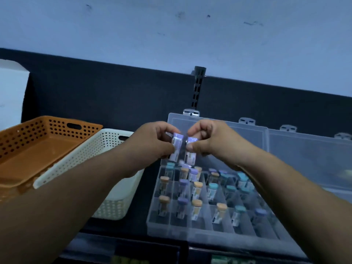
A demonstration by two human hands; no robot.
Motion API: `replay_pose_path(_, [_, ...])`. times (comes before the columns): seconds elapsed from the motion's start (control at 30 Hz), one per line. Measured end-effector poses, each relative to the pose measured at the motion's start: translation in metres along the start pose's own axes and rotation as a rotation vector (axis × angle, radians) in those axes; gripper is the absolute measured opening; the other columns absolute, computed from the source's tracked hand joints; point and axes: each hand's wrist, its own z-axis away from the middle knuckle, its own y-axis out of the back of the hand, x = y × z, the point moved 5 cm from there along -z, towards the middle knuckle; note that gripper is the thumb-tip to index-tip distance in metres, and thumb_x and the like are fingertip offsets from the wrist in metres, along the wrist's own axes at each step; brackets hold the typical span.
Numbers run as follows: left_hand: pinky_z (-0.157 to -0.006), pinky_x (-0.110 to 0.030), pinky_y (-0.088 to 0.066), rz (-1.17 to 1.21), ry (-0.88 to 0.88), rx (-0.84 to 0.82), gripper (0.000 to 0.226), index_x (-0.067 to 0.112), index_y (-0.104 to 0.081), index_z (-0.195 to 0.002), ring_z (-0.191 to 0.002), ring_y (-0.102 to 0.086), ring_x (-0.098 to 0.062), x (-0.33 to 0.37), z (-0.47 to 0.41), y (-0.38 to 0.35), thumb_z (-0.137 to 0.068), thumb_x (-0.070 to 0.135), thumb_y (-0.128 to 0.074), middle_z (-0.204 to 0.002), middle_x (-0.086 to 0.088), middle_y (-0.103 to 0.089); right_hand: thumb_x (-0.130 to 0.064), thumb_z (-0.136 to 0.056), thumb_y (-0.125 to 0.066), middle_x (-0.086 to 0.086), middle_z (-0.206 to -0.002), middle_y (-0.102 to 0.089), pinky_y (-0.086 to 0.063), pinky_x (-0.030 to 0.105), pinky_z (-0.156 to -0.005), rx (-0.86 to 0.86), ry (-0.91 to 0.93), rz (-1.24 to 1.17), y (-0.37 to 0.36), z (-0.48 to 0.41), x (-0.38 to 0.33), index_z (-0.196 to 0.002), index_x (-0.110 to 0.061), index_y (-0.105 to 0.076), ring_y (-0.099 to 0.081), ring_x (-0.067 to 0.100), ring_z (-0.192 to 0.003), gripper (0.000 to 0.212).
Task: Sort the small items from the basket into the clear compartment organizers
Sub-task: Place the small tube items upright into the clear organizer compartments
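Head view, looking down over both forearms. The left hand [152, 143] pinches a small labelled tube with a violet cap [176, 147] between thumb and curled fingers. The right hand [211, 141] pinches a second violet-capped tube [191, 149] in the same manner. The two tubes are held roughly upright, side by side and nearly touching, in the air above the far row of the clear plastic compartment organizer [190, 231].

The organizer lies on the dark surface [142, 206] with its hinged translucent lid [243, 138] raised against the black back panel [114, 96]. Its compartments hold further labelled tubes, tilted, grouped loosely by cap colour:
- orange-capped tubes [197, 202] mainly in the left and middle columns;
- violet-capped tubes [183, 201] between them;
- teal-capped tubes [213, 186] toward the right.

Part of the right columns is hidden by the right forearm.

A second translucent organizer [308, 155] stands just beside the first, on its right; what it contains cannot be made out.

To the left, a white perforated plastic basket [91, 155] sits near the first organizer, its interior largely covered by the left forearm. An orange perforated plastic basket [38, 155] touches its far-left side. A white box [11, 92] stands behind the orange basket, and a slotted metal upright [198, 86] rises along the back panel, below the pale wall [171, 35].
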Motion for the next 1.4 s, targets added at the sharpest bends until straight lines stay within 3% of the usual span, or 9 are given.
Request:
replay_pose_path(0.2, [-0.062, -0.029, -0.051, 0.015, -0.057, -0.001, 0.010, 0.009, -0.059, -0.083, -0.063, -0.061, -0.015, 0.024, -0.017, -0.047, -0.084, 0.002, -0.066, -0.069, -0.007, -0.066, -0.001, -0.081, -0.072, 0.005, -0.074, -0.062, -0.044, 0.013, -0.051, 0.152, -0.019, 0.063, 0.084, 0.039, 0.025, -0.098, -0.006, -0.066, -0.055, 0.004, -0.056, 0.018])
replay_pose_path(0.37, [-0.064, -0.034, -0.042, -0.075, -0.069, -0.062, 0.007, 0.008, -0.060, -0.087, -0.066, -0.054, -0.021, 0.030, -0.023, -0.091, -0.086, 0.006, -0.066, -0.061, 0.005, -0.067, 0.002, -0.086, -0.065, 0.009, -0.076, -0.063, -0.055, 0.019, -0.064, 0.127, -0.068, 0.143, 0.118, 0.066, 0.054, -0.092, -0.009, -0.067, -0.061, 0.010, -0.065, 0.013])
replay_pose_path(0.47, [-0.058, -0.023, -0.046, -0.212, -0.103, -0.102, 0.004, 0.009, -0.064, -0.089, -0.062, -0.058, -0.011, 0.033, -0.024, -0.115, -0.086, 0.008, -0.066, -0.067, 0.003, -0.068, -0.001, -0.087, -0.066, 0.007, -0.081, -0.067, -0.058, 0.031, -0.073, 0.093, -0.092, 0.285, 0.126, 0.078, 0.067, -0.090, -0.014, -0.066, -0.067, 0.016, -0.071, 0.013])
replay_pose_path(0.57, [-0.063, -0.027, -0.051, -0.394, -0.117, -0.121, 0.007, 0.017, -0.065, -0.081, -0.068, -0.062, -0.014, 0.027, -0.026, -0.134, -0.084, 0.014, -0.069, -0.077, -0.001, -0.069, -0.006, -0.084, -0.071, 0.000, -0.084, -0.069, -0.058, 0.041, -0.079, 0.072, -0.074, 0.434, 0.128, 0.083, 0.076, -0.087, -0.023, -0.065, -0.069, 0.019, -0.078, 0.019])
replay_pose_path(0.77, [-0.069, -0.026, -0.051, -0.625, -0.129, -0.181, 0.021, 0.031, -0.060, -0.071, -0.077, -0.062, -0.011, 0.008, -0.027, -0.154, -0.081, 0.015, -0.069, -0.080, 0.009, -0.065, -0.015, -0.082, -0.074, -0.014, -0.075, -0.061, -0.050, 0.023, -0.066, -0.020, -0.028, 0.604, 0.109, 0.086, 0.092, -0.075, -0.030, -0.060, -0.061, 0.005, -0.070, 0.022])
replay_pose_path(0.9, [-0.079, -0.025, -0.047, -0.777, -0.167, -0.196, 0.009, 0.027, -0.067, -0.087, -0.090, -0.056, -0.009, 0.003, -0.024, -0.161, -0.084, 0.019, -0.067, -0.094, 0.008, -0.061, -0.020, -0.082, -0.073, -0.006, -0.091, -0.059, -0.051, 0.030, -0.077, -0.069, 0.058, 0.724, 0.093, 0.084, 0.102, -0.089, -0.026, -0.068, -0.058, 0.012, -0.082, 0.010])
replay_pose_path(1.0, [-0.075, -0.024, -0.043, -0.877, -0.213, -0.170, 0.009, 0.027, -0.068, -0.092, -0.092, -0.053, -0.011, -0.002, -0.023, -0.166, -0.084, 0.021, -0.067, -0.090, 0.010, -0.056, -0.020, -0.083, -0.071, -0.007, -0.093, -0.059, -0.051, 0.029, -0.079, -0.081, 0.067, 0.770, 0.086, 0.082, 0.110, -0.096, -0.024, -0.069, -0.058, 0.012, -0.084, 0.014])
replay_pose_path(1.27, [-0.086, -0.032, -0.043, -0.989, -0.195, -0.148, 0.013, 0.027, -0.064, -0.099, -0.098, -0.050, -0.016, -0.019, -0.021, -0.174, -0.086, 0.029, -0.064, -0.102, 0.005, -0.062, -0.018, -0.085, -0.066, -0.006, -0.090, -0.054, -0.047, 0.028, -0.073, -0.097, 0.030, 0.847, 0.079, 0.079, 0.121, -0.087, -0.026, -0.061, -0.052, 0.015, -0.082, 0.009])
replay_pose_path(1.4, [-0.088, -0.033, -0.043, -0.982, -0.164, -0.122, 0.014, 0.026, -0.063, -0.100, -0.099, -0.050, -0.017, -0.021, -0.021, -0.171, -0.087, 0.031, -0.063, -0.103, 0.005, -0.061, -0.017, -0.080, -0.068, -0.006, -0.092, -0.050, -0.040, 0.027, -0.069, -0.103, 0.006, 0.878, 0.077, 0.077, 0.124, -0.082, -0.030, -0.048, -0.049, 0.015, -0.084, 0.023])
